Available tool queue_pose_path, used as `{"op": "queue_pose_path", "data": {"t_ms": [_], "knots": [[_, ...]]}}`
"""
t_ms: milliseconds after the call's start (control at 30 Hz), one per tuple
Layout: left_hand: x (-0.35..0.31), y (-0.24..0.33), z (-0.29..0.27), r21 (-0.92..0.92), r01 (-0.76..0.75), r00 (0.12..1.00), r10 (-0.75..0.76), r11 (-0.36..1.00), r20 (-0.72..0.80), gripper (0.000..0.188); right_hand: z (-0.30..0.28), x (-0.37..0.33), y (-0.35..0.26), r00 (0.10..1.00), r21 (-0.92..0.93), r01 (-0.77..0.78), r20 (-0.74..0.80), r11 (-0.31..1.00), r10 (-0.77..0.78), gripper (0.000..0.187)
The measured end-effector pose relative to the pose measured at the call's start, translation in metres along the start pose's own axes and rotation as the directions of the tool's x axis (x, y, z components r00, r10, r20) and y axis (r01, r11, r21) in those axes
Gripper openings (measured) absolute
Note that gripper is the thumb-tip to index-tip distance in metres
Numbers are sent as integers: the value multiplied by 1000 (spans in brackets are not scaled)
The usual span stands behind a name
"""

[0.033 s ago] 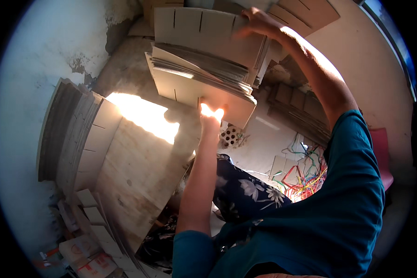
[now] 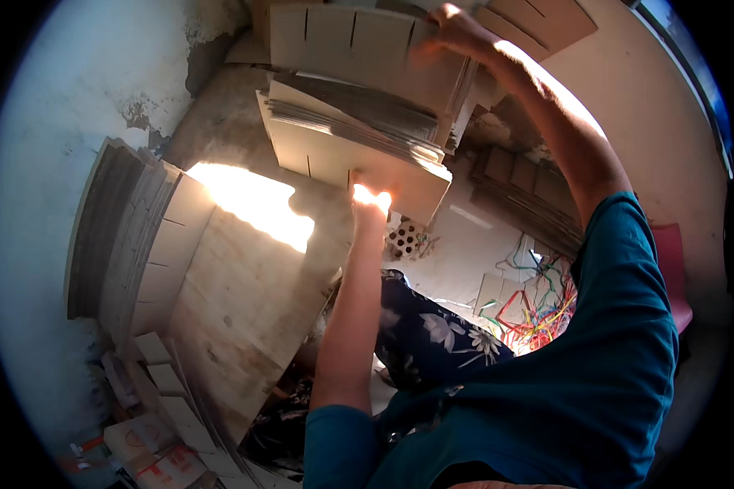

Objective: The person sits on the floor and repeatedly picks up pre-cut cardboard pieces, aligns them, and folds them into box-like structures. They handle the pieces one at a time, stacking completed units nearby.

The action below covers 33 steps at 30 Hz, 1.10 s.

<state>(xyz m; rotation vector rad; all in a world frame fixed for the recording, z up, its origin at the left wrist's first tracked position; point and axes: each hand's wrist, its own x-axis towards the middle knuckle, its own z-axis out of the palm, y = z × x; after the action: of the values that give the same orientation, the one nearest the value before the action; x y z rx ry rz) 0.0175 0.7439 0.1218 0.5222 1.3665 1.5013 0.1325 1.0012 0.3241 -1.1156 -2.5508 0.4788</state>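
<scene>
My left hand (image 2: 370,200), washed out by sunlight, grips the lower front of a leaning stack of slotted cardboard sheets (image 2: 326,155); its fingers are partly lost in glare. Behind that stack stands a second upright bundle of slotted cardboard (image 2: 342,45). At this bundle's upper right edge is my right hand (image 2: 457,37), its fingers apart and the lower ones blurred. No sheet shows pinched in it. Both stacks rest at the far end of a wooden board (image 2: 245,301).
More slotted sheets (image 2: 167,244) stand along the left wall. Cardboard pieces and taped packages (image 2: 167,464) lie at the lower left. Tangled coloured straps (image 2: 538,318) and a dark cardboard pile (image 2: 526,196) are on the right, near a pink chair (image 2: 669,277).
The rear cardboard bundle has shifted slightly up and away, and my right hand with it. My left hand stays almost still at the front stack.
</scene>
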Motion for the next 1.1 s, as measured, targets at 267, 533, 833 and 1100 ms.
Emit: {"op": "queue_pose_path", "data": {"t_ms": [267,533,833,1100], "knots": [[-5,13,-17,-247,-87,966,20,965,-260,38,-30,-49,-41,1000,888,-11,2,460,18,41],[-58,46,-2,-535,-324,939,336,780,-78,62,126,-178,-92,895,806,-420,444,-417,-44,31],[-50,37,-16,-530,-305,952,243,791,-186,60,234,-177,-97,874,545,-476,377,-690,-306,38],[4,-23,-71,133,-70,978,94,989,-188,57,205,-293,-48,721,762,-645,633,-61,282,41]]}}
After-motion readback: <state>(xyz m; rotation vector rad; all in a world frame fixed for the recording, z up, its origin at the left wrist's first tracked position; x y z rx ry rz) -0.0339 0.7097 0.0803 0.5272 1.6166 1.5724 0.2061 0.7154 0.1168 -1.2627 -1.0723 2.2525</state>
